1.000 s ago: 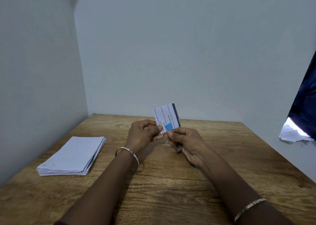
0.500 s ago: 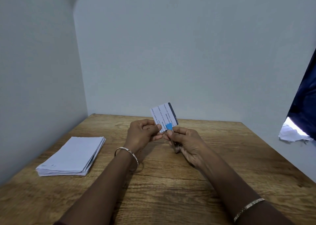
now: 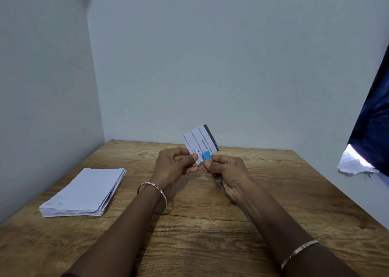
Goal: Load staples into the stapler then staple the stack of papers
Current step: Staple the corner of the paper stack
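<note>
Table (image 3: 210, 234) | papers (image 3: 84, 192) at left edge | left hand (image 3: 172, 165), right hand (image 3: 229, 171) pinch box (image 3: 200, 142)

Stack of white papers (image 3: 84, 192) lying flat on wooden table (image 3: 210, 224), at its left side, edges slightly fanned. Small white staple box (image 3: 200, 143), showing printed text lines, blue patch and dark edge, being held tilted above table's middle, lower corner pinched between left hand (image 3: 174, 164) and right hand (image 3: 229, 171).
</note>
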The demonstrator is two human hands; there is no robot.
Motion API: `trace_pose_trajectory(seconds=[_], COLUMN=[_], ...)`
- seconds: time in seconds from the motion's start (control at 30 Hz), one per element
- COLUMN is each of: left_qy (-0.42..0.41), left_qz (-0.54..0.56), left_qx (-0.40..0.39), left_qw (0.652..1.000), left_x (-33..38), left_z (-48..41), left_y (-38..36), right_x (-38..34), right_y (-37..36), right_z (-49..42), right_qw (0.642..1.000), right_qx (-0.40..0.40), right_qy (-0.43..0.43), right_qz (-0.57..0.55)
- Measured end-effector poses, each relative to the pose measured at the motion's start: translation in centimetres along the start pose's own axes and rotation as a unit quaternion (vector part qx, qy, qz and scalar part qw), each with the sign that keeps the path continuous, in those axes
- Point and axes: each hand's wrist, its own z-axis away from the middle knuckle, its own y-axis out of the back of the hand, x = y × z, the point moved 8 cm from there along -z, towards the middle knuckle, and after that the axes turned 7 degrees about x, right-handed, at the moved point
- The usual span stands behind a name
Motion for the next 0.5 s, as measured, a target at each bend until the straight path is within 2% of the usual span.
trace_pose_trajectory(seconds=[0.3, 0.5], left_qy=[0.001, 0.0], left_qz=[0.017, 0.025], left_qx=[0.007, 0.009], left_qw=[1.0, 1.0], left_x=[0.14, 0.3], left_z=[-0.22, -0.16], left_y=[0.2, 0.26], right_x=[-0.62, -0.56], right_y=[-0.4, -0.26], right_z=[0.42, 0.34], right_qw=[0.997, 0.996], right_qx=[-0.08, -0.081], right_qy=[0.007, 0.004], right_qz=[0.007, 0.022])
